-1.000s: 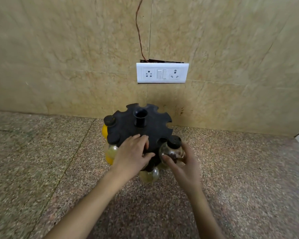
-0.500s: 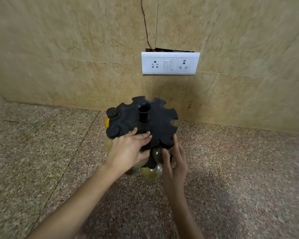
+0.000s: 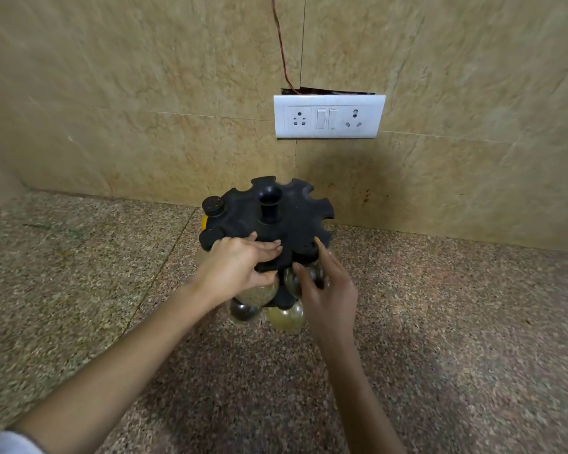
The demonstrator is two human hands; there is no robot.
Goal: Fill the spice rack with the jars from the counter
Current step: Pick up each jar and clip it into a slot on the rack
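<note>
The black round spice rack (image 3: 289,221) stands on the speckled counter close to the wall. Its notched top disc has a centre post. Two black-capped jars (image 3: 213,206) hang in slots on its left side, one with yellow contents. My left hand (image 3: 240,267) grips the disc's near edge, fingers on top and thumb below. My right hand (image 3: 328,290) is at the front right with fingers spread, touching a clear jar (image 3: 292,278) that sits in a front slot. Lower jars (image 3: 286,319) show beneath the disc, partly hidden by my hands.
A white socket and switch plate (image 3: 328,116) is on the tiled wall above the rack, with a red wire (image 3: 281,44) running up from it. The granite counter (image 3: 456,322) spreads left, right and toward me.
My right hand has pushed the jar it held into the front right slot and spread its fingers. The left hand has stayed on the disc. The view has shifted a little.
</note>
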